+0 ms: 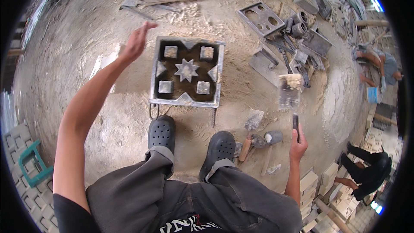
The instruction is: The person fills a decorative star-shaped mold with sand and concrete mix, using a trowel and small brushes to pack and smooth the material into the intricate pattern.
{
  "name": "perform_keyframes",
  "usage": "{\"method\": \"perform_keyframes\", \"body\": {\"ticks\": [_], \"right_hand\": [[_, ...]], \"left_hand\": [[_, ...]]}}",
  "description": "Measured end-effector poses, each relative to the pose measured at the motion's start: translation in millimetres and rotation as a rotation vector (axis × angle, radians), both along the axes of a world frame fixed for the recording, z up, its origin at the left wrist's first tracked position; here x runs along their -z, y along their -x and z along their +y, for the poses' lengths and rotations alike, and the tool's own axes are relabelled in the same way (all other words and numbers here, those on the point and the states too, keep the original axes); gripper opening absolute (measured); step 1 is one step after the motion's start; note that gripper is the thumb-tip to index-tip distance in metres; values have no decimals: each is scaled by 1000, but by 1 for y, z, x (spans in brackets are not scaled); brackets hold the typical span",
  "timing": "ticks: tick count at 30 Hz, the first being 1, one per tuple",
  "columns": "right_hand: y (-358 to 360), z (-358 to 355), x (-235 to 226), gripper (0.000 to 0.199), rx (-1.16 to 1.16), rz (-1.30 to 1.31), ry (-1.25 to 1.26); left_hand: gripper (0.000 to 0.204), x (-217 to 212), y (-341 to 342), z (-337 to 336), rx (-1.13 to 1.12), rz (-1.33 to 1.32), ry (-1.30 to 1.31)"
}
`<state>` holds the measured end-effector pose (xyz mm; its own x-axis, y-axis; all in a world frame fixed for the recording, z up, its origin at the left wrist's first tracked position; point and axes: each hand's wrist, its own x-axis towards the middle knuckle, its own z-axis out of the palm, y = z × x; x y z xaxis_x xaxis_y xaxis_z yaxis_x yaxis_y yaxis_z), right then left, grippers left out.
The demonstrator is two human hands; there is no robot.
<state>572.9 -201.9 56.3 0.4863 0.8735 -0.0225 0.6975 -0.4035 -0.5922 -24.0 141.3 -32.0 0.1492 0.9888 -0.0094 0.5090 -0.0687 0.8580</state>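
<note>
Just beyond the grey clogs (162, 133) sits a square star-centred mould (186, 70); left hand (136, 44) hangs open near its far-left corner; right hand (298, 145) grips a trowel (288, 99), pale sandy material (292, 81) on its blade.

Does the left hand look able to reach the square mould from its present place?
Probably yes: the left hand looks empty and is near the upper left corner of the square mould, with nothing visible between them.

the person wears a black short-sleeved shirt (183, 200) with white-and-red print, dark grey trousers (131, 181) with rolled cuffs (162, 154), and holed dark clogs (162, 133).
</note>
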Motion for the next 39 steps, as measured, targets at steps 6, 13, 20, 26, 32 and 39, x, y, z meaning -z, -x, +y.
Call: {"method": "perform_keyframes", "body": {"ticks": [6, 13, 20, 26, 32, 39], "right_hand": [[108, 76, -35, 35, -564, 54, -154], [193, 201, -80, 34, -1065, 6, -17], [270, 300, -141, 32, -1206, -183, 394], [330, 348, -171, 30, -1297, -378, 591], [353, 349, -197, 29, -1347, -461, 590], [276, 296, -217, 34, -1081, -376, 481]], "left_hand": [[86, -8, -39, -6, 113, -160, 162], [98, 8, -44, -7, 75, -512, 359], [97, 24, -44, -12, -30, -613, 276], [94, 10, -51, -19, -47, -603, 331], [73, 11, -50, -21, -128, -584, 404], [68, 19, -38, -87, -16, 42, -317]]}}
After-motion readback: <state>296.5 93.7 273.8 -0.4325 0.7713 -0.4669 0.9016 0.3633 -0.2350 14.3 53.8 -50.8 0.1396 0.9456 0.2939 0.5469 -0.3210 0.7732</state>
